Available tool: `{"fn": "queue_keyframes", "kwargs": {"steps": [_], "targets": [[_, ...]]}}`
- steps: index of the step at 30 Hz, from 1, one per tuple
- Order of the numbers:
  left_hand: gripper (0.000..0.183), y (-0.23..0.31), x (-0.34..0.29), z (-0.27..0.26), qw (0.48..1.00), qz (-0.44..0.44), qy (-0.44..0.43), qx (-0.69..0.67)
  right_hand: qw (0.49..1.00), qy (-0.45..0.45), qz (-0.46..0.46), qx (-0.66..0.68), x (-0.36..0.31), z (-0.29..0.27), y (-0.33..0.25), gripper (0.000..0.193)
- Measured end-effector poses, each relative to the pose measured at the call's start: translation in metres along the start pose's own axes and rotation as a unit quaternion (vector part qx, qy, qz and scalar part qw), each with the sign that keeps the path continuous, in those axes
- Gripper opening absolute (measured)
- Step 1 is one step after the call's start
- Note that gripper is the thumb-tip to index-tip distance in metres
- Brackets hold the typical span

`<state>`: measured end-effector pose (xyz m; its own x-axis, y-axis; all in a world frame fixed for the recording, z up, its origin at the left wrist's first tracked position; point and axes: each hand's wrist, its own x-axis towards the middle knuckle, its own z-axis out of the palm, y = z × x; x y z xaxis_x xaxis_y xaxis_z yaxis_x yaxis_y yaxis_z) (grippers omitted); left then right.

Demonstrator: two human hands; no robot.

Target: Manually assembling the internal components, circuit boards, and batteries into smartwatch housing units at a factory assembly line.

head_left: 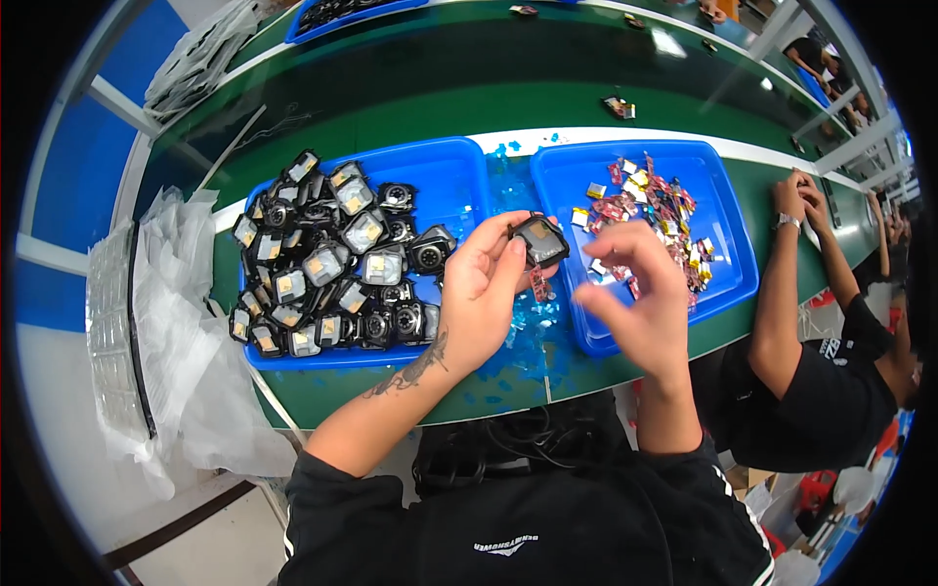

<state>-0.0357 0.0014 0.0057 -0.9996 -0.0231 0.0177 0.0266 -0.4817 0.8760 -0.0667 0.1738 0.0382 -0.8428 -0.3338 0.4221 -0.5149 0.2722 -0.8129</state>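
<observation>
My left hand (481, 293) grips a black, square smartwatch case (539, 241) between thumb and fingers, its grey inner face turned up. A small reddish strip (538, 283) shows just below the case; whether it is attached I cannot tell. To the right of the case is my right hand (640, 308), slightly blurred, thumb and fingers curved apart with nothing visible between them. Left of my hands, a blue tray (454, 176) holds a heap of similar watch cases (327, 264). On the right, another blue tray (718, 278) contains small red, yellow and silver parts (664, 210).
Blue film scraps (532, 327) litter the green bench between the trays. Clear plastic sheets (186, 322) are piled at the left. Behind the trays runs a green conveyor (469, 83) carrying a few small parts (618, 106). A co-worker's arms (782, 264) rest at the right.
</observation>
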Motion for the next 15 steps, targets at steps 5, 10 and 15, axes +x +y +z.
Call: {"fn": "queue_keyframes", "kwargs": {"steps": [5, 10, 15], "targets": [[0.027, 0.005, 0.000, 0.002, 1.000, 0.013, 0.018, -0.016, 0.995, -0.058, -0.034, -0.080, -0.013, 0.014, -0.012, 0.035], [0.027, 0.009, -0.001, 0.000, 0.998, 0.052, 0.021, -0.018, 1.000, -0.013, 0.000, -0.005, -0.016, 0.018, -0.009, 0.018], [0.027, 0.024, 0.000, -0.010, 0.897, 0.207, -0.129, 0.368, 0.987, -0.013, 0.092, 0.130, -0.019, 0.008, -0.003, 0.015]]}}
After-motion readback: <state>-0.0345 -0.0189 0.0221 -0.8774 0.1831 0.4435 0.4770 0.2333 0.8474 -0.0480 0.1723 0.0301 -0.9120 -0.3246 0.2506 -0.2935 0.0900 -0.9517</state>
